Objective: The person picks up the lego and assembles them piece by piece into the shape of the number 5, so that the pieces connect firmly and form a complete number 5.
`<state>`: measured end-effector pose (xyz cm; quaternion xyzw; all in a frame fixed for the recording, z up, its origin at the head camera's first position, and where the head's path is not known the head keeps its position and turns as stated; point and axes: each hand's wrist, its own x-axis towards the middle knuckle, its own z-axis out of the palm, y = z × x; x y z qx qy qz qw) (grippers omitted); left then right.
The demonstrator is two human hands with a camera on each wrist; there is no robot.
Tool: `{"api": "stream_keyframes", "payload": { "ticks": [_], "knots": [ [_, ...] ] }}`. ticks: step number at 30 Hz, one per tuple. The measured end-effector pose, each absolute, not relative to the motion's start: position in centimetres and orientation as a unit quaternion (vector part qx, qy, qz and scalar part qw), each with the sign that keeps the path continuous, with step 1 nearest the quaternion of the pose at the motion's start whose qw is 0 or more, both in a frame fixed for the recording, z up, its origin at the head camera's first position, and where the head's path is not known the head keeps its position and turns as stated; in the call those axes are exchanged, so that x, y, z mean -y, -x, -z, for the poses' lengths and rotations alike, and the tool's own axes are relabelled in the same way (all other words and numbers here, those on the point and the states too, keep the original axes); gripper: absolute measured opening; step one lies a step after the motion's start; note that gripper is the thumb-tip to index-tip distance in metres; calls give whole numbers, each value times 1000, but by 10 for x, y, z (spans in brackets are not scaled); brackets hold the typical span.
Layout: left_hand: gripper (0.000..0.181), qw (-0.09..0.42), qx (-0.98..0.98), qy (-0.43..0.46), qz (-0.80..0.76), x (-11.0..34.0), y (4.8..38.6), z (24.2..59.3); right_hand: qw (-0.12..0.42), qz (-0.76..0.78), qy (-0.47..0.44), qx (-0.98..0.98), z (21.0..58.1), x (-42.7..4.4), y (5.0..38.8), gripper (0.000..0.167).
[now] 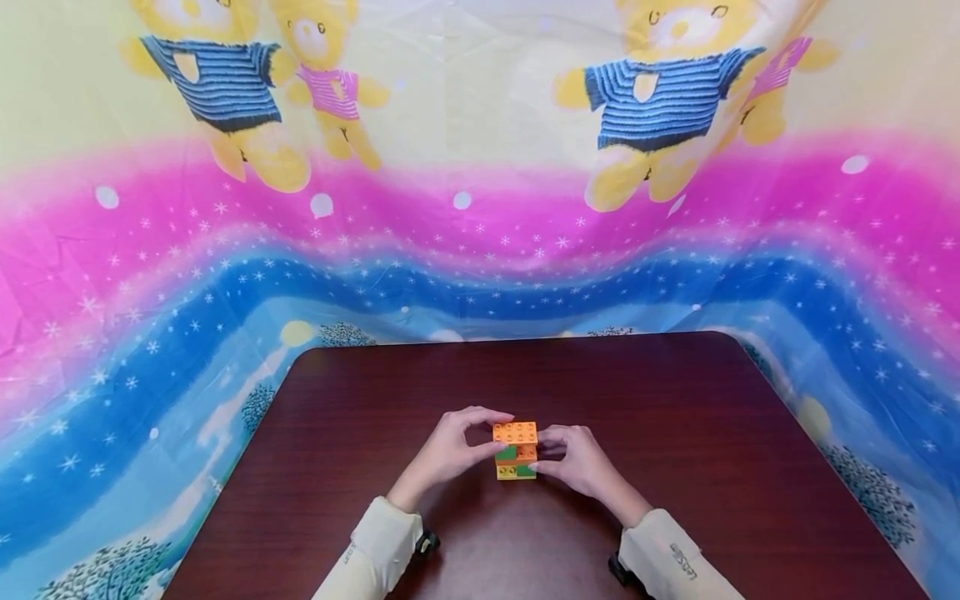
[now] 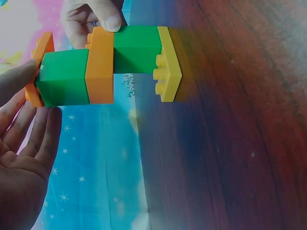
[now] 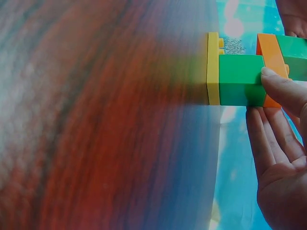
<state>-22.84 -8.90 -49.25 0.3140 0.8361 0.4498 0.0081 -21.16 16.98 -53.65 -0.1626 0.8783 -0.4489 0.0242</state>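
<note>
**Two grips on one brick tower (image 1: pixel 515 454)**

We saw the left hand (image 1: pixel 457 446) pinching high, its spread only as wide as the tower: the thumb (image 2: pixel 17 81) lay on the top orange brick (image 1: pixel 515 432), by its seam with the upper green block (image 2: pixel 64 76), while the fingers (image 2: pixel 49 136) reached round the opposite side. The right hand (image 1: pixel 573 458) held lower, its thumb at the seam between the lower green block (image 3: pixel 242 79) and the middle orange brick (image 2: pixel 100 67). We could not tell exactly where every fingertip pressed.

The tower stood upright between both hands, its yellow plate (image 3: pixel 212 72) down at the counter (image 1: pixel 660 417). We saw the upper green block towards the left and the lower one towards the right, with studs showing beside each. The counter's side edges lay well apart from the hands, with dark wood stretching outward to them; its far edge ran well behind the tower, in front of a printed cloth (image 1: pixel 465 233).
</note>
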Motion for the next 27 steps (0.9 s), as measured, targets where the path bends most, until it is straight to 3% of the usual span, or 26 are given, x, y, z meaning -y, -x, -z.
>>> {"api": "stream_keyframes", "payload": {
  "ticks": [19, 27],
  "knots": [
    [41, 86, -742, -232, -624, 79, 216, 523, 23, 453, 161, -876, 537, -169, 211, 37],
    [39, 82, -747, -208, -626, 74, 210, 530, 23, 460, 164, -872, 538, -170, 211, 36]
  ]
}}
